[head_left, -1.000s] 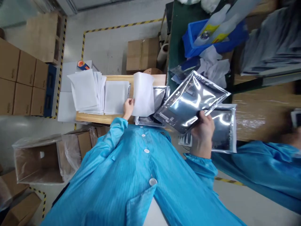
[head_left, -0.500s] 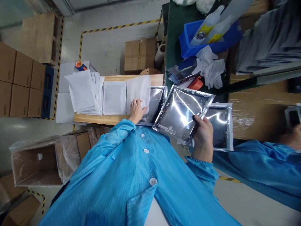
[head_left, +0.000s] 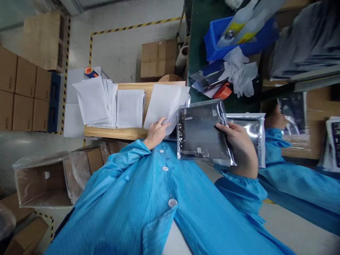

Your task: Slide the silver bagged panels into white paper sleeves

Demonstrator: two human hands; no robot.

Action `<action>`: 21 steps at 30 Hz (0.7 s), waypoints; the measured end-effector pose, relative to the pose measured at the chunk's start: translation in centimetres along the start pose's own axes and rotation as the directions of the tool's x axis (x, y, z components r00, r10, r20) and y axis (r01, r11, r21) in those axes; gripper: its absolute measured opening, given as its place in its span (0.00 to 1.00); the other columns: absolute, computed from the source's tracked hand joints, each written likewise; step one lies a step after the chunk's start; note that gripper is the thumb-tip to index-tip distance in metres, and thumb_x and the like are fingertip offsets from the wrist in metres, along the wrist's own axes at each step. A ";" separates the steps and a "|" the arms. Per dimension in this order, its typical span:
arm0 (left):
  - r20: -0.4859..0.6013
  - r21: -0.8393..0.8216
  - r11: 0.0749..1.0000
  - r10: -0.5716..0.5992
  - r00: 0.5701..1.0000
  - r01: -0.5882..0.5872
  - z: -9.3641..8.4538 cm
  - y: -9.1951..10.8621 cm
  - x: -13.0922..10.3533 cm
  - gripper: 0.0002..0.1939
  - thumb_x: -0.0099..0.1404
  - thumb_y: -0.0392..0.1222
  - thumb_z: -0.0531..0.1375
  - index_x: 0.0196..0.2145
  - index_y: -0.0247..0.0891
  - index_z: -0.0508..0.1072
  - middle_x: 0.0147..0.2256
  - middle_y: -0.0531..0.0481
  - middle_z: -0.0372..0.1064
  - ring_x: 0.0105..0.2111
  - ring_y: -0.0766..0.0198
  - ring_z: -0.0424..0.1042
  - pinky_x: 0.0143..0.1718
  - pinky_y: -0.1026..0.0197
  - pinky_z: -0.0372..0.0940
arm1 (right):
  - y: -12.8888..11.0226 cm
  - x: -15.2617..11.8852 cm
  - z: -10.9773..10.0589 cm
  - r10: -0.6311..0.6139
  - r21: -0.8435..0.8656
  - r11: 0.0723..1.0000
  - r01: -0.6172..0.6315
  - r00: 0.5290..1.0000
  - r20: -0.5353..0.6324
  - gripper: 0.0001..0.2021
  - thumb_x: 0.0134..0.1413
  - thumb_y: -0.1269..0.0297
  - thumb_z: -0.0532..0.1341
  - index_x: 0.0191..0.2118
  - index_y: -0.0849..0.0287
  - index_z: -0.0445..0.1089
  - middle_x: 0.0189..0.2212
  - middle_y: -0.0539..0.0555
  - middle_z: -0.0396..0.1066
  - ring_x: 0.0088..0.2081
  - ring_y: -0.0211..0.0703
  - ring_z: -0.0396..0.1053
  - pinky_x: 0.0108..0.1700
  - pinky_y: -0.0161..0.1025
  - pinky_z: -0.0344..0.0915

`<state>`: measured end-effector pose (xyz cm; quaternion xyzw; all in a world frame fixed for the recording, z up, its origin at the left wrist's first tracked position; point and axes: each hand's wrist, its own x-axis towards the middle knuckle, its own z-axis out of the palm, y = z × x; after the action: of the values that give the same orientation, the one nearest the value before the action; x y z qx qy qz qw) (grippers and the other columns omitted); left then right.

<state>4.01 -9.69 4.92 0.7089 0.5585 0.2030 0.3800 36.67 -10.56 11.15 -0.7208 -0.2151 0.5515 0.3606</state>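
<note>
My left hand grips the lower edge of a thin white sheet, slanted over the wooden board. The sheet's right side overlaps a silver packet, mostly hidden under it. In my right hand is a clear, silver-edged sealed bag with a dark flat panel inside, the thumb on top near its right edge. The bag is held above the board's right end, close to the sheet. Left of the sheet lies a pile of white sheets, a dark silvery edge showing beneath. Beyond it is a looser white stack.
Behind my right hand lies another silver packet. A co-worker's hand touches a similar packet at the right. The green table bears a blue bin with bottles, white gloves and an orange tape dispenser.
The white sheet has shifted right and slanted over the silver packet, with my left hand following. My right hand has moved right and turned the sealed bag nearly level. A co-worker's hand has come in.
</note>
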 end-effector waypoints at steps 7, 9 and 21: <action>0.103 0.191 0.981 0.002 0.995 -0.022 0.7 -0.8 -0.3 0.07 0.75 0.46 0.68 0.43 0.41 0.82 0.54 0.34 0.73 0.58 0.41 0.74 0.67 0.42 0.62 | -1.2 3.7 2.4 -0.101 -0.037 0.995 0.098 0.992 -0.077 0.17 0.48 0.54 0.81 0.32 0.59 0.78 0.25 0.49 0.72 0.28 0.39 0.65 0.32 0.37 0.60; 0.128 0.192 0.981 -0.014 0.992 -0.011 1.0 -1.3 -0.3 0.07 0.76 0.45 0.68 0.46 0.39 0.80 0.52 0.35 0.73 0.54 0.44 0.76 0.63 0.45 0.64 | -1.6 4.5 3.0 -0.097 -0.049 0.994 0.094 0.994 -0.046 0.17 0.50 0.55 0.81 0.31 0.59 0.76 0.25 0.49 0.72 0.29 0.39 0.65 0.32 0.38 0.60; 0.063 0.099 0.985 -0.149 0.987 0.142 2.9 -2.2 0.7 0.08 0.77 0.42 0.68 0.50 0.40 0.76 0.54 0.38 0.73 0.46 0.51 0.77 0.54 0.53 0.69 | -1.0 2.3 0.2 -0.017 -0.080 0.997 0.017 1.000 -0.002 0.12 0.47 0.59 0.78 0.35 0.58 0.83 0.29 0.54 0.78 0.30 0.44 0.70 0.31 0.39 0.64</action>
<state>4.86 -9.75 1.27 0.6901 0.6039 0.1230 0.3793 37.26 -8.18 10.40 -0.7337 -0.2425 0.5383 0.3364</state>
